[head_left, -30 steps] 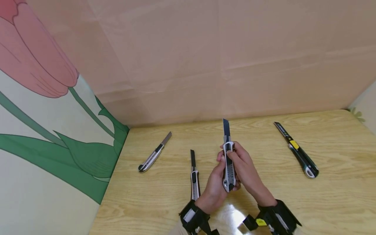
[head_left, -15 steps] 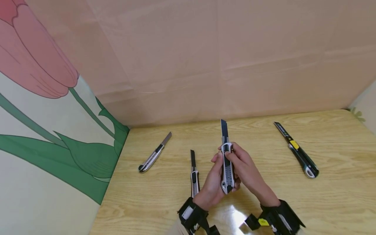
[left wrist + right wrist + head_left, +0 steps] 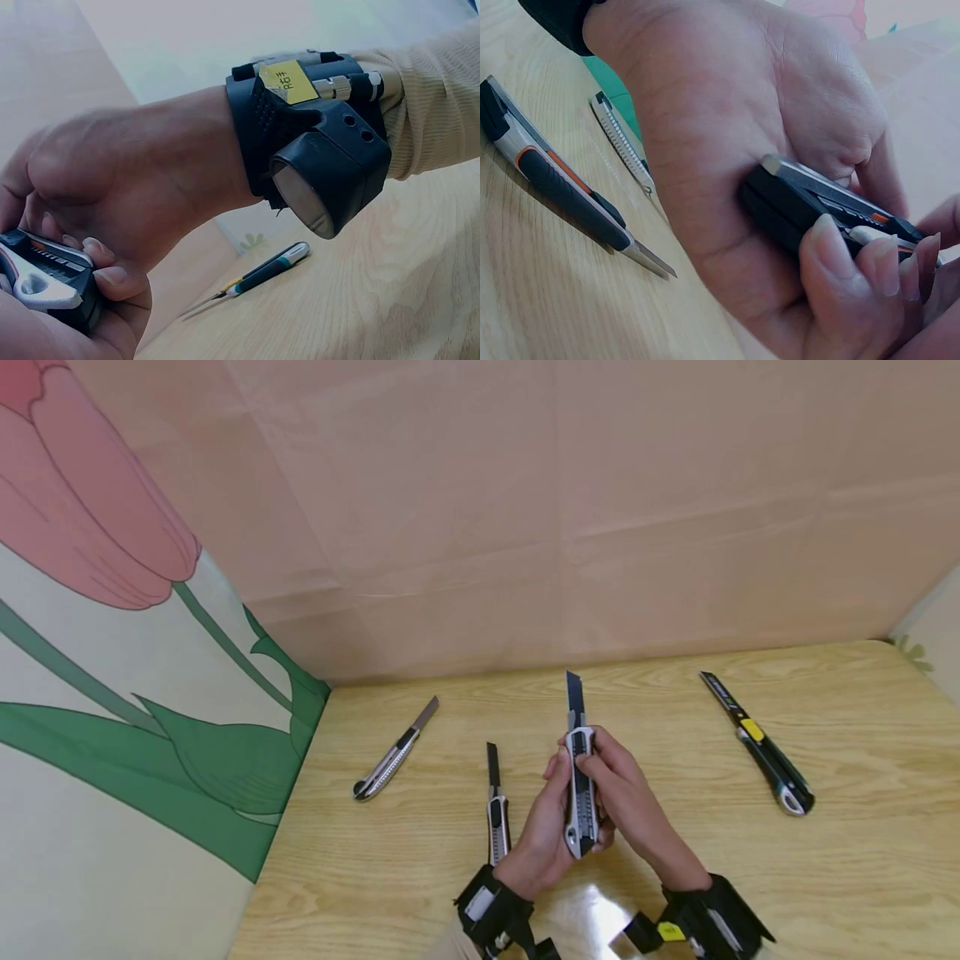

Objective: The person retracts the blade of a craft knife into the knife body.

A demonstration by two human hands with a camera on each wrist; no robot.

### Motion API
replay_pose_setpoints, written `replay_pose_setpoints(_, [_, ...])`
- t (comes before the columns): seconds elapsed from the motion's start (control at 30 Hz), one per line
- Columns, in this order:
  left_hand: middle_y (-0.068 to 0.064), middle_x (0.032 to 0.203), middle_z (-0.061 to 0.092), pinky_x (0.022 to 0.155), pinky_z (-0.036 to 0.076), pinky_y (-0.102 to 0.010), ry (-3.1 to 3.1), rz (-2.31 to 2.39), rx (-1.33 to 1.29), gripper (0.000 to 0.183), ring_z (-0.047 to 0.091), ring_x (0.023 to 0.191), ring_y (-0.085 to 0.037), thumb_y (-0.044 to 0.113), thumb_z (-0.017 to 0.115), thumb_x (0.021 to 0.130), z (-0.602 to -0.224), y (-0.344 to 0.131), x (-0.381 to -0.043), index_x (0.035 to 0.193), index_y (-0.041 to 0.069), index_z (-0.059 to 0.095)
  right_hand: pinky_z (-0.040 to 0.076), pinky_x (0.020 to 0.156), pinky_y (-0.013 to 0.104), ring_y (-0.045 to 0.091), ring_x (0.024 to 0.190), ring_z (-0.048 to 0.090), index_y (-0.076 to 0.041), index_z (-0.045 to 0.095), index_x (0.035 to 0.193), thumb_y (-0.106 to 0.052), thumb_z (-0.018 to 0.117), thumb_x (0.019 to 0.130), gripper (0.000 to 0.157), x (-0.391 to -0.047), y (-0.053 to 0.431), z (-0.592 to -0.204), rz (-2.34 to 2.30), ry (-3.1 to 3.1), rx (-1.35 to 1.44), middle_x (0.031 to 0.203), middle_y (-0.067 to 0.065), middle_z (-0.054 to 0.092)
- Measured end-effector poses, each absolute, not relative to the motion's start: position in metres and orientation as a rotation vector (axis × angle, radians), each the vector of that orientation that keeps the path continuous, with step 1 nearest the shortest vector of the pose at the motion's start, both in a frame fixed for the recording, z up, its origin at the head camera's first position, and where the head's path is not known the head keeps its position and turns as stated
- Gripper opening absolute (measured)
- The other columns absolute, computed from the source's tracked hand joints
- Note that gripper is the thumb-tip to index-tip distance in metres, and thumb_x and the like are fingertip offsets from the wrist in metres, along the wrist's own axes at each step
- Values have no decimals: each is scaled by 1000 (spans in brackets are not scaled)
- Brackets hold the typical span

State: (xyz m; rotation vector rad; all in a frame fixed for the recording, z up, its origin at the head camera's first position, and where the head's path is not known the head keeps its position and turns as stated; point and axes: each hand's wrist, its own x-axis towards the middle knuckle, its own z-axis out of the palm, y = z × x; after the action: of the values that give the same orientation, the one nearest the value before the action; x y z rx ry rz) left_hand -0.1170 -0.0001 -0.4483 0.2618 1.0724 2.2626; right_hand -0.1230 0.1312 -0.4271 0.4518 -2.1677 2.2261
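Both hands hold one silver-and-black utility knife (image 3: 582, 806) over the table, its dark blade (image 3: 575, 695) extended and pointing away. My left hand (image 3: 542, 839) grips the handle from the left, with the butt end near its palm. From the other side my right hand (image 3: 628, 793) grips the same handle, its thumb on the knife's upper face near the slider. In the right wrist view the handle (image 3: 787, 214) shows orange details, with fingers curled around it. A similar utility knife (image 3: 497, 827) lies close to my left wrist, blade out, its lower end hidden behind the wrist strap.
On the wooden table (image 3: 862, 877), a slim silver utility knife (image 3: 387, 766) lies at the left. A black-and-yellow cutter (image 3: 761, 745) lies at the right. Behind stands a pinkish-brown backdrop (image 3: 525, 527); a tulip-print panel (image 3: 225, 760) borders the left. Each wrist wears a camera strap (image 3: 712, 914).
The held utility knife and both hands have shifted slightly left and down, toward me. The grip looks much the same, and the knives on the table have not moved.
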Motion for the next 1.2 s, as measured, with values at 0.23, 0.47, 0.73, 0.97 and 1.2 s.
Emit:
replay_pose_setpoints(0.23, [1,93,54,53,42,-22,1085,2266,233,60,50,65,-11,64,31,106,-449,0,-116,152,26,41,46,90,24,24,97,64,5,52,129,-3,38,108,26,-122,130,-430,2194,-2172,448,106,20,69])
replay_pose_setpoints(0.47, [1,94,55,53,42,-23,1091,2248,251,58,51,66,-11,63,30,107,-448,1,-115,154,30,40,46,89,26,25,94,64,3,53,128,0,38,106,27,-121,131,-431,2184,-2169,417,103,19,70])
replay_pose_setpoints(0.73, [0,96,57,53,42,-23,1119,2258,222,60,52,67,-12,64,32,106,-446,1,-115,152,27,42,46,87,25,24,94,63,3,53,128,2,39,105,27,-120,130,-430,2151,-2156,423,104,20,69])
replay_pose_setpoints(0.97, [0,94,56,52,42,-23,1115,2270,213,60,51,65,-12,64,33,106,-445,1,-115,149,23,44,47,86,24,23,94,63,4,53,128,2,39,106,27,-119,128,-430,2152,-2136,451,104,21,69])
replay_pose_setpoints(1.2, [0,94,58,52,41,-23,1098,2287,222,58,52,64,-12,62,32,107,-446,0,-115,149,24,44,47,88,23,22,95,64,4,52,130,3,40,105,28,-119,127,-431,2157,-2128,459,104,21,69])
